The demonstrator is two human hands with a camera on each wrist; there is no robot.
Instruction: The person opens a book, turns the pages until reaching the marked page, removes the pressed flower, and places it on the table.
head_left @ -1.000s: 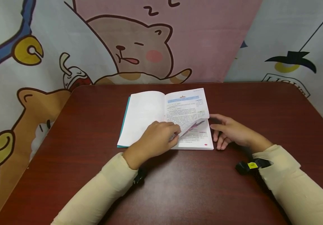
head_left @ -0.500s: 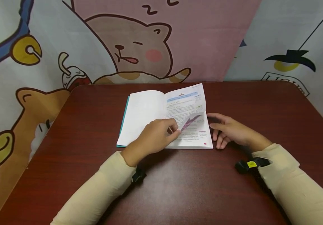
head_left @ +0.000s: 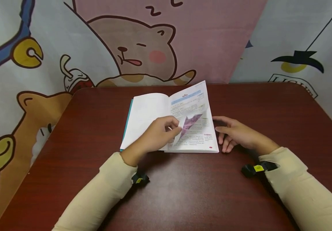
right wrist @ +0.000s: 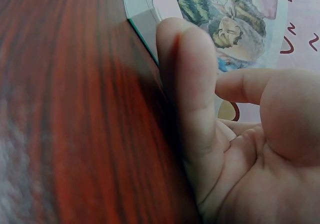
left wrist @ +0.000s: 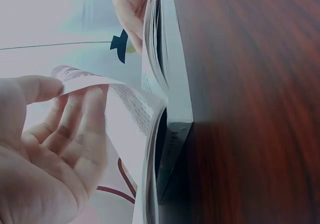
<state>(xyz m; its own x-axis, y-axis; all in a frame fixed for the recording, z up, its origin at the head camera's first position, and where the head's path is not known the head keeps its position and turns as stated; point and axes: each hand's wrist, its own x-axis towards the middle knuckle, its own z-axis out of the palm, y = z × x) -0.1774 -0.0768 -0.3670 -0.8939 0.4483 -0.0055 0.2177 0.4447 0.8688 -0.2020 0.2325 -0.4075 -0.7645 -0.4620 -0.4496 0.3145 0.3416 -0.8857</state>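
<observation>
An open book with a teal cover edge lies on the table, its left page mostly blank white and its right side printed. My left hand pinches the lower corner of a right-hand page between thumb and fingers. That page curls up and leftward, and its underside shows a purplish picture. In the right wrist view a coloured illustration appears on the lifted leaf. My right hand rests at the book's right edge, fingers loosely bent, holding nothing; whether its fingertips touch the pages I cannot tell.
The dark red-brown wooden table extends around the book on every side. Behind it hangs a cloth printed with cartoon animals. A black wrist device sits at the right cuff, another under the left.
My left hand has drawn the page corner leftward and slightly up, so the leaf curls further and more of its underside shows. My right hand has stayed almost still.
</observation>
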